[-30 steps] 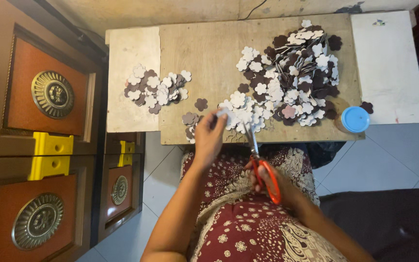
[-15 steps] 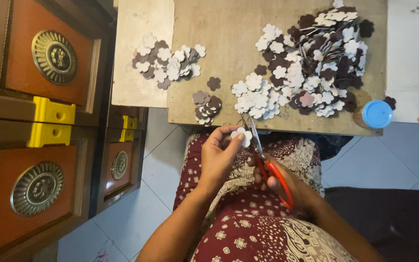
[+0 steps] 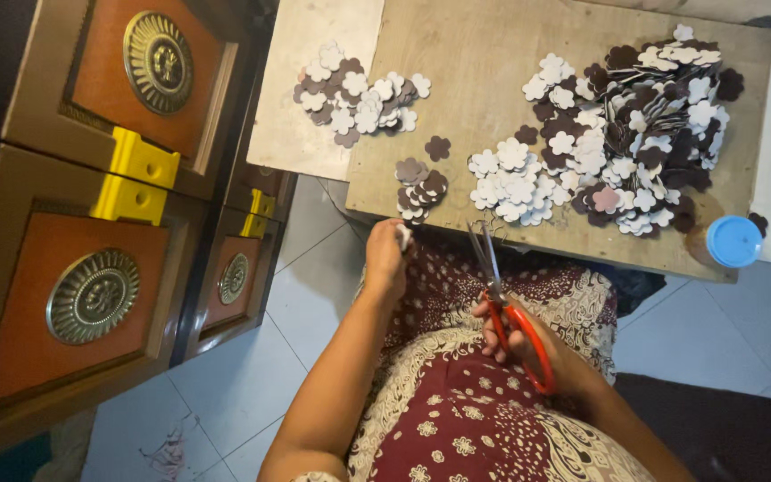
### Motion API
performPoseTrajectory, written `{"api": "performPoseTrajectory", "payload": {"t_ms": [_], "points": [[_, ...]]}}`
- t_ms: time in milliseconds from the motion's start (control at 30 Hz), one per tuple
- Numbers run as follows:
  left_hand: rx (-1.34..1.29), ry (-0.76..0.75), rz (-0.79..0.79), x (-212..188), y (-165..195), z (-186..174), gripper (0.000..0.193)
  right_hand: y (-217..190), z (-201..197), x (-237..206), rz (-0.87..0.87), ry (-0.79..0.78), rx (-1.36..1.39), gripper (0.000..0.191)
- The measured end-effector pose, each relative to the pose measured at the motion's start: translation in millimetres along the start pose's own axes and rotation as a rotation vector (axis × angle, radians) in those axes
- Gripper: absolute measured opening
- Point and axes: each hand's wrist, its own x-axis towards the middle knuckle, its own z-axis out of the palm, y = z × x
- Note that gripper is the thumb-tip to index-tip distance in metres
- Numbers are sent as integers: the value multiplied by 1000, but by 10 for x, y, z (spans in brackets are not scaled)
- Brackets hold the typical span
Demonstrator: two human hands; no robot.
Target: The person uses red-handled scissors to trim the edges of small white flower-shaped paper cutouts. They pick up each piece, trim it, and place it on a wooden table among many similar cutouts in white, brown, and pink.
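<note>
My left hand (image 3: pixel 385 259) pinches a small white flower-shaped cutout (image 3: pixel 402 236) just below the front edge of the wooden board (image 3: pixel 484 80). My right hand (image 3: pixel 528 344) grips red-handled scissors (image 3: pixel 501 295) over my patterned lap, blades pointing up toward the board. On the board lie a large heap of white and brown flower cutouts (image 3: pixel 635 125), a white cluster (image 3: pixel 512 186), a small brown-and-white stack (image 3: pixel 419 189) near the edge, and one more pile (image 3: pixel 359 98) at the left.
A blue round lid (image 3: pixel 734 241) sits at the board's right front. Carved wooden cabinets with brass medallions (image 3: pixel 91 295) and yellow brackets (image 3: pixel 140 174) stand at left. Pale floor tiles (image 3: pixel 261 384) lie below.
My left hand has drawn back from the white cluster to below the board's edge, carrying a white cutout. The scissors stayed over my lap. The view has shifted closer.
</note>
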Motion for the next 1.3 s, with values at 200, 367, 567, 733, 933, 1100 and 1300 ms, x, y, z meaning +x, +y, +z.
{"api": "performPoseTrajectory", "payload": {"t_ms": [200,367,567,733,933,1100,1300], "points": [[53,-66,34,-144,-216,197,24,87,103,130,43,91,-29,105],[19,-252,-27,-635,-232,380,30,219,25,177,-66,124,25,94],[119,-326,84,-835,-152,411,32,224,-51,45,-63,131,25,97],[187,-346,107,-916,-153,350,34,115,-69,-77,-74,95,-120,108],[181,-373,72,-1073,-60,412,33,-46,-16,-220,-123,122,-190,106],[209,-369,78,-1162,30,454,33,-113,-56,-216,-65,125,-293,109],[209,-370,85,-1195,55,492,33,-78,-54,-265,-144,110,-229,114]]}}
